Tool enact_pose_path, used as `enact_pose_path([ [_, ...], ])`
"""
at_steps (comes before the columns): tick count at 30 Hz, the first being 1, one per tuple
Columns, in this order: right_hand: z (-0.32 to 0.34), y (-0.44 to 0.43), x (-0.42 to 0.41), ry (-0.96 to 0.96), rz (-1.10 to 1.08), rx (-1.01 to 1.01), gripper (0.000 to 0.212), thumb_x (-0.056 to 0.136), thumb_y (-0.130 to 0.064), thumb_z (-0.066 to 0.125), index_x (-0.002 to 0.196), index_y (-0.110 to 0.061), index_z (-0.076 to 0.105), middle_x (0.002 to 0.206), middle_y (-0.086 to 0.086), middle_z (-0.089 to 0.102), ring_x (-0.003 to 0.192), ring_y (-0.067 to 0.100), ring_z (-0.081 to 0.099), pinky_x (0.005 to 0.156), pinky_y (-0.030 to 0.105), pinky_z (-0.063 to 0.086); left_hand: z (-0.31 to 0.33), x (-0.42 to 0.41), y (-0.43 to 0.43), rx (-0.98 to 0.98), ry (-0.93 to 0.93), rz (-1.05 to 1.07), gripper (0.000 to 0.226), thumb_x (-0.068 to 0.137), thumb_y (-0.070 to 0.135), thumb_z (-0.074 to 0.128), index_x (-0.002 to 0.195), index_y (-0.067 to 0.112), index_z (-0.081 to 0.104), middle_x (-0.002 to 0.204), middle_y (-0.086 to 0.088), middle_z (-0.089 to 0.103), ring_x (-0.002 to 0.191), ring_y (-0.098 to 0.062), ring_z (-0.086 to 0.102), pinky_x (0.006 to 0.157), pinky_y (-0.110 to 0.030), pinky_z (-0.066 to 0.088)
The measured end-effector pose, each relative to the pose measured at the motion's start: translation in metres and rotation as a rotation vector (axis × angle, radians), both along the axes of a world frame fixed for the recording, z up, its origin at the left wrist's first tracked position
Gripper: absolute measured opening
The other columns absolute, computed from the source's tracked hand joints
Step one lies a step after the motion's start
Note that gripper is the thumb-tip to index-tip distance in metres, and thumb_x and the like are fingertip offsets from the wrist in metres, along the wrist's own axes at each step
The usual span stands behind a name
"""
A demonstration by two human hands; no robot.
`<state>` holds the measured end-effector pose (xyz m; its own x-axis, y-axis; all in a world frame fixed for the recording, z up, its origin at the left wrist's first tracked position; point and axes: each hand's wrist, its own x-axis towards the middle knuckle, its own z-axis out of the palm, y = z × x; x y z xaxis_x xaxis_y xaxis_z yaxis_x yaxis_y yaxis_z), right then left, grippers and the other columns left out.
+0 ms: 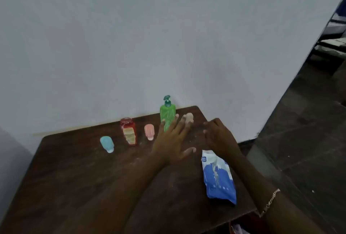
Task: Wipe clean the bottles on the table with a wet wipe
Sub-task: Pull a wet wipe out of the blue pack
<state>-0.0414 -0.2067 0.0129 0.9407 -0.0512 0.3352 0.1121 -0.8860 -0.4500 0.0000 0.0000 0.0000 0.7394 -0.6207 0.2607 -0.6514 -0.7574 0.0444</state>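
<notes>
Both hands are hovering over the table point(74, 177): left hand point(173, 140) spread before the green pump bottle point(167, 115), right hand point(219, 136) loosely curled above the wipes pack point(218, 175).

Bare forearms, beaded bracelet point(270, 202), right wrist

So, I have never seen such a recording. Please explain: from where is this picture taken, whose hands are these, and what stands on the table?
There is no machine here. A person wears one camera on the head, looking down at their own hands. The left hand is spread open; the right hand has loosely curled fingers. Neither holds anything. On the dark table stand a blue bottle, red bottle, pink bottle, green pump bottle and a peach bottle. A pack of wet wipes lies nearby.
</notes>
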Motion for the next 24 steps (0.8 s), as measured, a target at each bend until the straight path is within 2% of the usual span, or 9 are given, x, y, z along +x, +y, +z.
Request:
enact_pose_path([
  [5, -0.076, -0.026, -0.024, 0.154, -0.204, 0.131, 0.011, 0.093, -0.011, 0.057, 0.084, -0.009, 0.064, 0.083, 0.006, 0.060, 0.077, 0.024, 0.061, 0.068, 0.030, 0.040, -0.068, -0.014, -0.027, 0.032, 0.112, -0.070, 0.090, 0.088, 0.078, 0.031, 0.160, 0.029, 0.008, 0.168, 0.000, 0.008, 0.155, -0.023, 0.001, 0.119, -0.060, 0.016],
  [9, -0.120, -0.041, -0.042, 0.287, -0.218, 0.125, 0.015, 0.090, -0.009, 0.058, 0.086, -0.005, 0.071, 0.087, 0.010, 0.070, 0.083, 0.024, 0.066, 0.076, 0.030, 0.047, -0.118, -0.025, -0.044, 0.049, 0.267, -0.133, 0.092, 0.088, 0.079, 0.034, 0.160, 0.030, 0.006, 0.168, 0.004, 0.003, 0.155, -0.020, -0.002, 0.120, -0.061, 0.012],
  [11, -0.136, -0.046, -0.045, 0.364, -0.154, 0.066, 0.018, 0.091, -0.013, 0.058, 0.094, -0.011, 0.076, 0.093, 0.005, 0.073, 0.086, 0.020, 0.067, 0.078, 0.025, 0.047, -0.136, -0.025, -0.051, 0.048, 0.306, -0.156, 0.093, 0.087, 0.080, 0.035, 0.160, 0.030, 0.007, 0.168, 0.005, 0.003, 0.155, -0.019, -0.002, 0.120, -0.063, 0.010],
  [13, -0.147, -0.049, -0.044, 0.398, -0.110, 0.077, 0.018, 0.091, -0.018, 0.059, 0.090, -0.024, 0.075, 0.089, -0.003, 0.072, 0.080, 0.010, 0.065, 0.075, 0.021, 0.046, -0.150, -0.022, -0.056, 0.018, 0.307, -0.180, 0.093, 0.087, 0.082, 0.033, 0.160, 0.030, 0.008, 0.168, 0.006, 0.004, 0.155, -0.019, -0.002, 0.120, -0.063, 0.008],
  [15, -0.157, -0.052, -0.039, 0.369, -0.065, 0.062, 0.028, 0.089, -0.016, 0.058, 0.070, -0.037, 0.062, 0.076, -0.009, 0.065, 0.069, 0.005, 0.059, 0.068, 0.020, 0.042, -0.163, -0.016, -0.060, 0.001, 0.281, -0.201, 0.093, 0.087, 0.082, 0.031, 0.160, 0.029, 0.009, 0.168, 0.006, 0.006, 0.155, -0.018, -0.001, 0.120, -0.062, 0.007],
  [16, -0.162, -0.051, -0.037, 0.364, -0.051, 0.039, 0.033, 0.089, -0.014, 0.057, 0.065, -0.037, 0.056, 0.072, -0.009, 0.060, 0.065, 0.003, 0.054, 0.065, 0.019, 0.039, -0.171, -0.015, -0.063, 0.002, 0.268, -0.213, 0.092, 0.088, 0.083, 0.030, 0.160, 0.029, 0.010, 0.168, 0.006, 0.007, 0.155, -0.018, -0.001, 0.120, -0.062, 0.007],
  [20, -0.179, -0.053, -0.027, 0.288, -0.026, -0.016, 0.020, 0.088, -0.013, 0.052, 0.072, -0.017, 0.063, 0.069, -0.008, 0.053, 0.057, 0.002, 0.046, 0.053, 0.012, 0.029, -0.198, -0.009, -0.068, -0.033, 0.223, -0.245, 0.088, 0.090, 0.080, 0.029, 0.159, 0.028, 0.016, 0.167, 0.005, 0.014, 0.155, -0.018, 0.004, 0.119, -0.062, 0.014],
  [22, -0.188, -0.057, -0.024, 0.201, -0.016, 0.031, 0.025, 0.082, -0.019, 0.050, 0.058, -0.019, 0.054, 0.058, -0.007, 0.053, 0.052, 0.005, 0.049, 0.052, 0.023, 0.037, -0.205, -0.007, -0.069, -0.051, 0.193, -0.249, 0.087, 0.090, 0.081, 0.028, 0.158, 0.027, 0.019, 0.166, 0.005, 0.017, 0.154, -0.018, 0.008, 0.119, -0.060, 0.018],
  [24, -0.189, -0.061, -0.027, 0.116, -0.018, 0.090, 0.026, 0.080, -0.017, 0.059, 0.054, -0.018, 0.059, 0.055, -0.008, 0.055, 0.053, 0.004, 0.051, 0.055, 0.030, 0.040, -0.208, -0.006, -0.071, -0.059, 0.180, -0.245, 0.088, 0.089, 0.082, 0.028, 0.158, 0.028, 0.019, 0.166, 0.005, 0.018, 0.154, -0.018, 0.011, 0.119, -0.059, 0.020],
])
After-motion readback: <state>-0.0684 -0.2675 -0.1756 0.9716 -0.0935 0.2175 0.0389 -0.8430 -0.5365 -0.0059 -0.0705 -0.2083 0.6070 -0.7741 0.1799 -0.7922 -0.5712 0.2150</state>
